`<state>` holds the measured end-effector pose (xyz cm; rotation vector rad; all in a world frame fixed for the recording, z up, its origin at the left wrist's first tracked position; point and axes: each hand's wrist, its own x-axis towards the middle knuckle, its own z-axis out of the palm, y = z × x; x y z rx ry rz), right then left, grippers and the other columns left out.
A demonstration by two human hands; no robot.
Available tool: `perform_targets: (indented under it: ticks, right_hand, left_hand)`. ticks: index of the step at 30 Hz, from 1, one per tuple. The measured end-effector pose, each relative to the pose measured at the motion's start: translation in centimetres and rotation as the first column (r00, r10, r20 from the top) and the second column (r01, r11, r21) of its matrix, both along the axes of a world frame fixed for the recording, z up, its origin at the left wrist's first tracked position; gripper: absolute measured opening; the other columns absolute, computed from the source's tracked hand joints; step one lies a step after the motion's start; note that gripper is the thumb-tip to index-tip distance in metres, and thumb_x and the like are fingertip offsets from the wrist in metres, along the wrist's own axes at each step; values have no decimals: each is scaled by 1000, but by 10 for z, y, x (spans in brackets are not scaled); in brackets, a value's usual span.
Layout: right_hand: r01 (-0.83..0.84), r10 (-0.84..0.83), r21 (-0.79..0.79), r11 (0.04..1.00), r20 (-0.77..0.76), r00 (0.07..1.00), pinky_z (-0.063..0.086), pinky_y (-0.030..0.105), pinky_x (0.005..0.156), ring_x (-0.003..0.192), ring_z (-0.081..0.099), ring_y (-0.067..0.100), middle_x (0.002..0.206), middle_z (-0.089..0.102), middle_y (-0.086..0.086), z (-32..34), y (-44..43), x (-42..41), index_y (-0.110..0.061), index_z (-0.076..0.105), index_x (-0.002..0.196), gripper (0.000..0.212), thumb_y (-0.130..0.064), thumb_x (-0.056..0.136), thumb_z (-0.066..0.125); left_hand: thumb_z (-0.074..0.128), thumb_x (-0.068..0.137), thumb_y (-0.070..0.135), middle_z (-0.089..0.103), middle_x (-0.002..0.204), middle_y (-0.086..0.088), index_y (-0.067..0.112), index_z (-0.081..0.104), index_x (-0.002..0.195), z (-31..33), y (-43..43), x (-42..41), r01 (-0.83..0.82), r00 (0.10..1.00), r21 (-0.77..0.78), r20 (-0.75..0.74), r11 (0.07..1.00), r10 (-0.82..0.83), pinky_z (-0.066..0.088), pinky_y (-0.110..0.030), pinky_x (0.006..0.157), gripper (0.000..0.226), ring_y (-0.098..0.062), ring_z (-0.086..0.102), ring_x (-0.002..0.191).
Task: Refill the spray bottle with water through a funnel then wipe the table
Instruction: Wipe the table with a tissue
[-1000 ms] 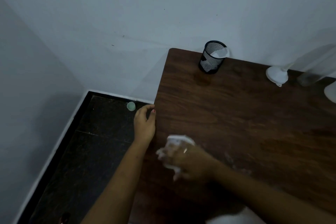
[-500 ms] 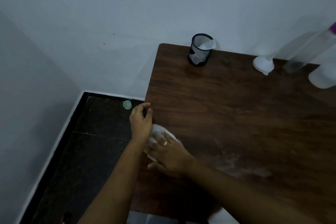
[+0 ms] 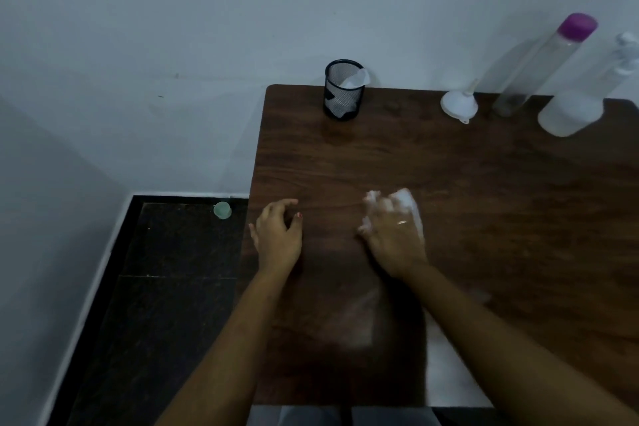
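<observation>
My right hand presses a crumpled white tissue flat onto the dark wooden table near its middle. My left hand rests at the table's left edge, fingers loosely curled and holding nothing. At the back right stand a white spray bottle, a tall clear bottle with a purple cap and a white funnel lying mouth down. A wet smear shows on the wood in front of my right forearm.
A black mesh pen holder with white paper in it stands at the table's back left corner. White walls run behind and to the left. A small pale green cup lies on the dark floor by the wall.
My right hand has slid the tissue to the right, away from my left hand and the table's left edge. My left hand has stayed at the edge. The view has shifted right.
</observation>
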<state>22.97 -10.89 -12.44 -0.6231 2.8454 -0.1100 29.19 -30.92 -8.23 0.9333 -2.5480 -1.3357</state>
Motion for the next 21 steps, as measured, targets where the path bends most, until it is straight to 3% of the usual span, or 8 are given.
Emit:
perform_targets:
  ticks: [2, 5, 8, 11, 13, 15, 17, 21]
  right_hand:
    - [-191, 194, -60, 980, 59, 979, 4, 46, 117, 147, 11, 25, 161, 13, 0, 0, -28, 33, -24, 11, 153, 66, -53, 96, 28]
    - [-459, 471, -144, 877, 71, 879, 6, 46, 116, 145, 18, 27, 158, 24, 1, -2, -43, 78, -25, 17, 151, 65, -57, 95, 26]
    - [-606, 611, -112, 788, 19, 791, 12, 46, 115, 143, 27, 21, 156, 30, -3, -4, -22, 83, -26, 22, 151, 60, -53, 97, 30]
    - [-438, 441, -67, 896, 34, 897, 8, 43, 118, 146, 19, 19, 158, 22, -5, 0, 20, 50, -31, 16, 151, 59, -53, 97, 25]
    - [-221, 222, -59, 973, 7, 975, 7, 41, 118, 147, 16, 19, 159, 18, -4, 3, 55, 23, -29, 14, 151, 60, -55, 97, 13]
    - [18, -19, -62, 998, -11, 1000, 10, 44, 118, 147, 16, 21, 160, 16, -3, 3, 94, 2, -26, 15, 152, 59, -51, 99, 18]
    - [244, -245, -52, 968, 1, 970, 9, 45, 119, 148, 11, 23, 161, 12, 1, 0, 123, -6, -23, 12, 153, 57, -42, 101, 26]
    - [523, -525, -92, 847, 6, 851, 8, 46, 120, 148, 7, 27, 161, 8, 10, -7, 121, 11, -13, 7, 153, 63, -45, 99, 17]
  left_hand:
    - [57, 91, 19, 55, 128, 3, 25, 61, 113, 1, 5, -3, 28, 1000, -5, 9, 1000, -28, 8, -52, 117, 23, -18, 45, 126]
    - [56, 90, 18, 55, 128, 4, 26, 61, 112, 3, 13, -9, 68, 998, 21, -18, 997, -68, 5, -50, 117, 23, -17, 44, 127]
    - [56, 91, 18, 56, 126, 3, 26, 61, 111, 5, 19, -16, 121, 991, 27, -58, 992, -119, 10, -50, 117, 22, -17, 46, 124]
    - [57, 91, 19, 54, 127, 3, 28, 61, 111, 5, 24, -19, 165, 985, 39, -53, 985, -163, 23, -51, 113, 22, -17, 45, 124]
    - [57, 91, 20, 53, 128, 4, 29, 60, 112, 5, 29, -18, 190, 981, 50, -42, 980, -188, 25, -50, 112, 23, -17, 45, 124]
    - [58, 91, 19, 53, 128, 3, 29, 61, 112, 4, 34, -14, 213, 977, 44, -35, 976, -212, 26, -49, 112, 23, -17, 45, 123]
    - [58, 91, 19, 52, 130, 4, 29, 60, 113, 5, 37, -11, 228, 974, 43, -13, 973, -228, 26, -50, 112, 24, -17, 43, 124]
    - [57, 91, 18, 50, 133, 6, 30, 59, 114, 7, 43, -6, 261, 965, 55, 22, 964, -262, 26, -49, 113, 26, -15, 41, 128]
